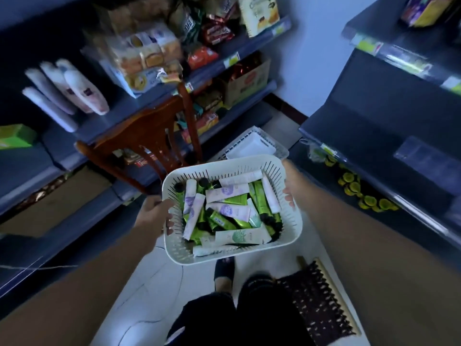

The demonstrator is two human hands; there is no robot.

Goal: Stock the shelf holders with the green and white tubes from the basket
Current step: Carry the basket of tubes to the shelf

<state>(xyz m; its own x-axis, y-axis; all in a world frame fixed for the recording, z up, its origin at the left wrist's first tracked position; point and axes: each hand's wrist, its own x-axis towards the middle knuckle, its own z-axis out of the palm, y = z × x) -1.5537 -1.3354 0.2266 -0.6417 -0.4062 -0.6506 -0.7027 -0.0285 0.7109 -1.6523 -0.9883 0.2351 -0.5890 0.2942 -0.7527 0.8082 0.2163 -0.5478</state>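
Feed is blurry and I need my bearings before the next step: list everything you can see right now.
basket: one, white, slotted, held mid-frame above the floor
tubes: many, green and white, piled loose in the basket
second basket: one, white, just beyond the held one
chair: one, brown wood, left of the basket
bottles: about four, white, left shelf
snack packs: many, mixed colours, shelves behind the chair
yellow-topped jars: several, low right shelf
mat: one, dark patterned, floor at lower right
left hand: grips the basket's left rim
right hand: grips the basket's right rim
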